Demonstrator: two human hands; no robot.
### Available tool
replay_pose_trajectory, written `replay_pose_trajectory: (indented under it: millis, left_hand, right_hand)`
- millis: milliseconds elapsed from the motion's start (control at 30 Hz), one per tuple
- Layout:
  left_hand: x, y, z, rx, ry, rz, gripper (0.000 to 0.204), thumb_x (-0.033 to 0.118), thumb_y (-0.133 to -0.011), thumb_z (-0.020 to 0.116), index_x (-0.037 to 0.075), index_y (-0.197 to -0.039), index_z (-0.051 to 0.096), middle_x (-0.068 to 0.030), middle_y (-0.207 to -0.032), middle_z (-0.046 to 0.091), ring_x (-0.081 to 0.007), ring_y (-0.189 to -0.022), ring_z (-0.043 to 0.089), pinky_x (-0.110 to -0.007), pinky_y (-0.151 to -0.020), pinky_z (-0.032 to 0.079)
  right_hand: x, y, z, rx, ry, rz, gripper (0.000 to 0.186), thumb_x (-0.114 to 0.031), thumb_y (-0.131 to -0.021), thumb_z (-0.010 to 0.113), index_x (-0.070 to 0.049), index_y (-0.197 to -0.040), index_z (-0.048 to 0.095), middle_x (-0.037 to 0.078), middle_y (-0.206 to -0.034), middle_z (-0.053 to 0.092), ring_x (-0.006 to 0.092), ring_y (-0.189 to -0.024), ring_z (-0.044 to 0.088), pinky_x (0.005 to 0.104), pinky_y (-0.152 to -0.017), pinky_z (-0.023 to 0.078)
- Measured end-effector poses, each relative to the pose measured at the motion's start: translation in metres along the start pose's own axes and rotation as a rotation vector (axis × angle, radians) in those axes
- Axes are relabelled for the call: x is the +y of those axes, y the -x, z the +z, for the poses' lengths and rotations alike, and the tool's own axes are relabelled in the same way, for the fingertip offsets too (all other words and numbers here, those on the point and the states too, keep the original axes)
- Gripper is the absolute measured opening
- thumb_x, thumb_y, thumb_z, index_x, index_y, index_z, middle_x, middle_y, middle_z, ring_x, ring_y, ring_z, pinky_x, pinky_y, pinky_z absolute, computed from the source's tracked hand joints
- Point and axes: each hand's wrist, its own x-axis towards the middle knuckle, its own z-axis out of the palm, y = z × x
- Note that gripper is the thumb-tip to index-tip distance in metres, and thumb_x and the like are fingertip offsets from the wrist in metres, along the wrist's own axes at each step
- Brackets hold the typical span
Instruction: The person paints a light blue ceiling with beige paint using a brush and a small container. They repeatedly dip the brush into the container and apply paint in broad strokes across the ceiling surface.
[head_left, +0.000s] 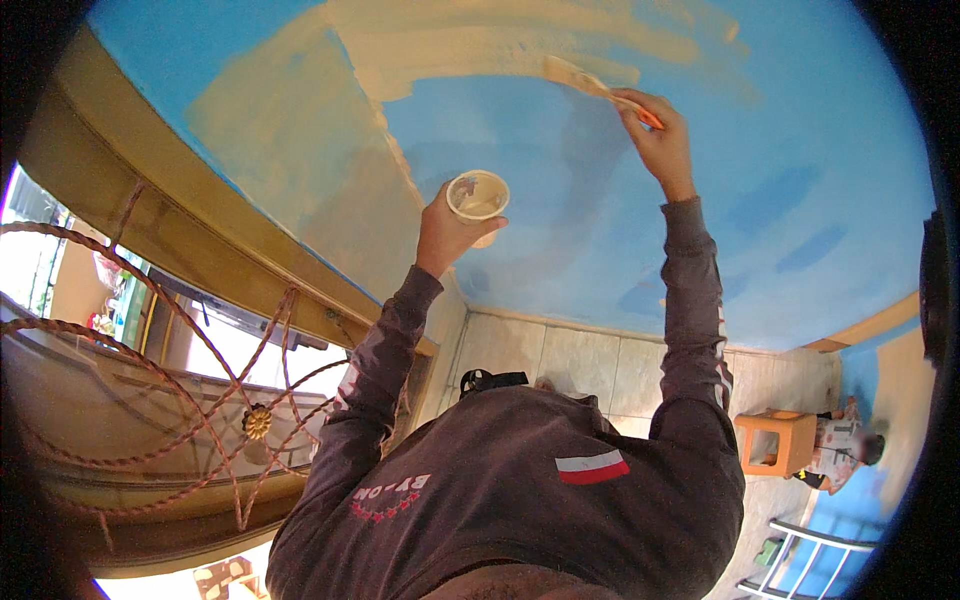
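My right hand [660, 145] is raised at the blue wall [560, 180], its fingers closed round the orange handle of a paintbrush [590, 82]. The brush's bristles are coated in cream paint and meet the lower edge of a broad cream painted band [450, 45]. In front of my chest, my left hand [445, 235] grips a white plastic cup [478, 196] near its rim. Cream paint coats the cup's inside; how much it holds I cannot tell. Cream paint also covers part of the adjoining wall [290, 110] on the left.
To the left, a window opening has a twisted metal grille [215, 365] and a brown frame [130, 130]. At the lower right stand an orange plastic stool [775, 443] and a white metal rail or ladder [805, 560]. Beside the stool is another person [840, 447].
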Motion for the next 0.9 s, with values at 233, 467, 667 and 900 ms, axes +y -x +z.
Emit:
replay_pose_trajectory:
  millis: [233, 467, 667, 900]
  left_hand:
    - [0.016, -0.002, 0.010, -0.063, 0.069, -0.013, 0.074, 0.029, -0.067, 0.097, 0.001, -0.126, 0.062, -0.0139, -0.120, 0.072, -0.0232, -0.110, 0.070, -0.037, -0.095, 0.057]
    - [0.009, -0.005, 0.013, -0.037, 0.007, 0.048, 0.080, 0.035, -0.064, 0.099, -0.001, -0.125, 0.061, -0.0158, -0.116, 0.073, -0.0257, -0.104, 0.072, -0.037, -0.092, 0.058]
    - [0.005, -0.005, 0.009, -0.014, -0.017, 0.077, 0.082, 0.036, -0.063, 0.099, -0.001, -0.126, 0.061, -0.0164, -0.115, 0.073, -0.0254, -0.105, 0.072, -0.037, -0.091, 0.058]
    - [0.012, -0.002, 0.006, -0.050, 0.062, 0.009, 0.076, 0.028, -0.066, 0.098, 0.000, -0.126, 0.062, -0.0138, -0.119, 0.072, -0.0227, -0.110, 0.070, -0.037, -0.094, 0.057]
  right_hand:
    - [0.021, 0.022, -0.064, 0.033, 0.014, 0.076, 0.023, -0.018, -0.097, 0.071, -0.009, -0.117, 0.077, 0.010, -0.111, 0.075, 0.0200, -0.103, 0.069, 0.0338, -0.091, 0.053]
    - [0.033, 0.042, -0.097, 0.097, 0.029, 0.170, 0.025, -0.018, -0.099, 0.072, -0.004, -0.119, 0.075, 0.006, -0.108, 0.074, 0.0096, -0.094, 0.063, 0.0242, -0.082, 0.050]
    - [0.039, 0.051, -0.113, 0.129, 0.054, 0.178, 0.024, -0.014, -0.100, 0.069, -0.003, -0.121, 0.075, 0.007, -0.109, 0.075, 0.0110, -0.095, 0.065, 0.0250, -0.084, 0.051]
    - [0.039, 0.063, -0.129, 0.158, 0.011, 0.243, 0.027, -0.019, -0.101, 0.068, -0.004, -0.123, 0.073, 0.008, -0.106, 0.076, 0.0164, -0.096, 0.070, 0.0295, -0.085, 0.053]
